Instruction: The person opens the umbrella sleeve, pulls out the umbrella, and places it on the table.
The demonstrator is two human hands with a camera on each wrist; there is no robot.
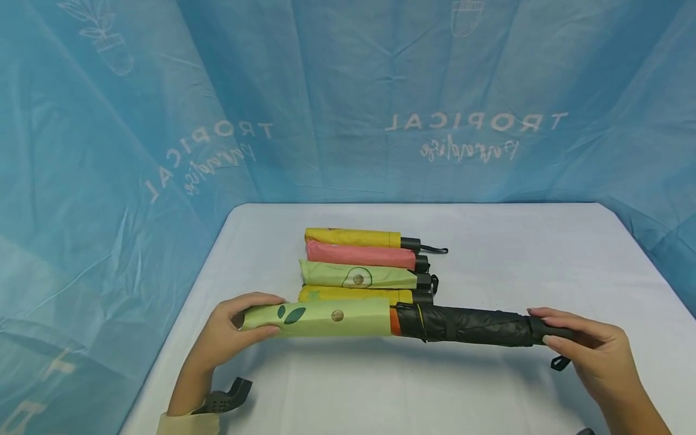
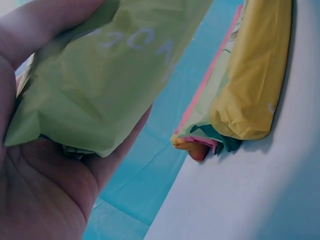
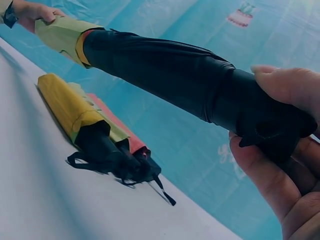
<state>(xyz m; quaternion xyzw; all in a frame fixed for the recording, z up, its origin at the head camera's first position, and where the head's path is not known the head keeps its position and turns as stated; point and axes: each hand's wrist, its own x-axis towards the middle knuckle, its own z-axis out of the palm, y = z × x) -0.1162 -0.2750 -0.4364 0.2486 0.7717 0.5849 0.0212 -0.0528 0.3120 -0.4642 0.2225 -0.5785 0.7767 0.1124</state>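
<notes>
A folded black umbrella is held level above the table, one end inside a light green sleeve with leaf prints and an orange edge at its mouth. My left hand grips the sleeve's far end, thumb and fingers on opposite sides. In the left wrist view the sleeve lies across that palm. At the other end, my right hand pinches the black handle between thumb and fingers, and a small black strap hangs below. The right wrist view shows the umbrella's bare black part running into the sleeve.
Behind the held umbrella, several sleeved umbrellas lie side by side on the white table: yellow, pink, green with an avocado print, and another yellow. Their black handles point right. A blue printed curtain surrounds the table.
</notes>
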